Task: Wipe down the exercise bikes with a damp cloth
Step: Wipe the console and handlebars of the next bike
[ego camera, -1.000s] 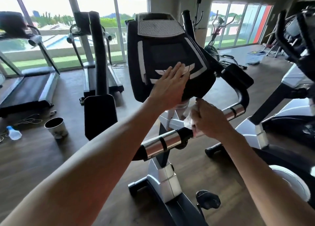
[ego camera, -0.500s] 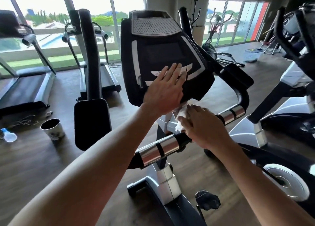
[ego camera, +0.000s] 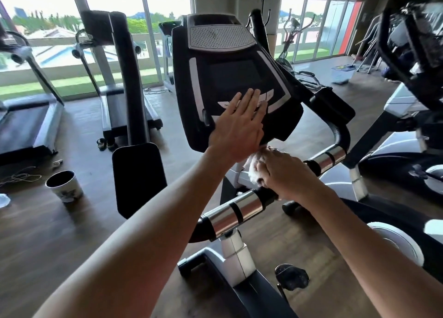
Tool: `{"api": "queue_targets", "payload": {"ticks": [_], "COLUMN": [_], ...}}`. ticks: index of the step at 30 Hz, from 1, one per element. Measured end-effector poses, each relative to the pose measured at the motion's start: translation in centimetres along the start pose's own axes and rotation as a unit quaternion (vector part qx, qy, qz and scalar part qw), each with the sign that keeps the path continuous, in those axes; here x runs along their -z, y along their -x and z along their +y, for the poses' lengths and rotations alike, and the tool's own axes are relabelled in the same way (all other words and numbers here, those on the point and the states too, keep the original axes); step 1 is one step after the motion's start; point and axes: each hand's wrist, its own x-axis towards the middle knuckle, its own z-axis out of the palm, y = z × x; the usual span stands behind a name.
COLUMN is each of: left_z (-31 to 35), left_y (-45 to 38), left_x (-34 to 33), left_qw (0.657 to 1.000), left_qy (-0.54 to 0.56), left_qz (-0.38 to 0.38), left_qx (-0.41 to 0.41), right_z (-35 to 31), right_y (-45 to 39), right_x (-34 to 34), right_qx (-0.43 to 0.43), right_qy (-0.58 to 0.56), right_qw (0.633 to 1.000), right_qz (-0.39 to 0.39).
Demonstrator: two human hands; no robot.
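An exercise bike stands in front of me, its black console [ego camera: 230, 78] tilted toward me above a chrome and black handlebar [ego camera: 235, 213]. My left hand [ego camera: 239, 128] lies flat on the console's lower edge, fingers together and straight, holding nothing. My right hand [ego camera: 282, 174] is closed on a white cloth [ego camera: 253, 168] and presses it against the white stem just under the console. Most of the cloth is hidden under my fingers.
A patterned cup [ego camera: 63, 186] stands on the wooden floor to the left, beside a black padded upright [ego camera: 137, 176]. Treadmills [ego camera: 26, 123] line the windows at left. Another bike [ego camera: 407, 130] stands close on the right. A pedal [ego camera: 291, 277] is below.
My right hand with the cloth has moved left along the stem under the console. My left hand has stayed flat on the console. The view has shifted slightly.
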Motion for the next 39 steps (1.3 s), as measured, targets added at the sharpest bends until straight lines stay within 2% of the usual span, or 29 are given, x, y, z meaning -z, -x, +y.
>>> {"api": "queue_targets", "payload": {"ticks": [2,6,10,13,18,23,25,29,31,33,35,39], "left_z": [0.1,-0.1,0.0,-0.2,-0.1,0.1,0.1,0.1,0.2,0.3,0.3,0.4], "left_y": [-0.1,-0.1,0.0,-0.1,0.1,0.0,0.0,0.1,0.0,-0.1,-0.2,-0.1], "left_x": [-0.1,-0.1,-0.3,-0.2,-0.1,0.2,0.2,0.1,0.0,0.0,0.1,0.1], "left_qw": [1.000,1.000,1.000,1.000,1.000,1.000,1.000,1.000,1.000,1.000,1.000,1.000], "left_qy": [-0.008,0.004,-0.011,-0.007,-0.020,-0.015,-0.016,-0.020,-0.020,-0.021,-0.017,-0.010], "left_qz": [0.000,0.004,-0.001,0.004,-0.005,-0.009,-0.014,-0.003,0.000,-0.002,0.004,0.000], "left_qx": [0.001,0.006,-0.003,0.002,-0.005,0.005,0.003,0.001,0.002,0.006,0.009,0.013], "right_z": [-1.2,-2.2,-0.9,0.0,0.6,-1.1,-0.5,2.4,3.7,4.7,4.4,1.3], "right_y": [-0.3,0.5,-1.1,-2.1,-2.4,-1.0,-0.7,-0.5,0.0,0.4,0.2,-0.6], "right_x": [-0.1,-0.4,-0.2,-0.5,0.8,0.3,0.7,1.3,2.2,3.3,3.7,0.8], "right_qx": [-0.025,0.006,-0.036,-0.062,-0.088,-0.043,-0.011,0.012,0.042,0.038,0.042,0.000], "right_qy": [0.009,0.005,0.007,-0.034,-0.068,-0.038,-0.017,-0.051,-0.054,-0.127,-0.142,-0.041], "right_qw": [1.000,1.000,0.999,0.997,0.993,0.998,1.000,0.998,0.996,0.987,0.987,0.999], "right_qz": [0.000,0.000,-0.018,0.002,-0.029,-0.018,-0.025,-0.020,-0.057,-0.092,-0.059,0.019]}}
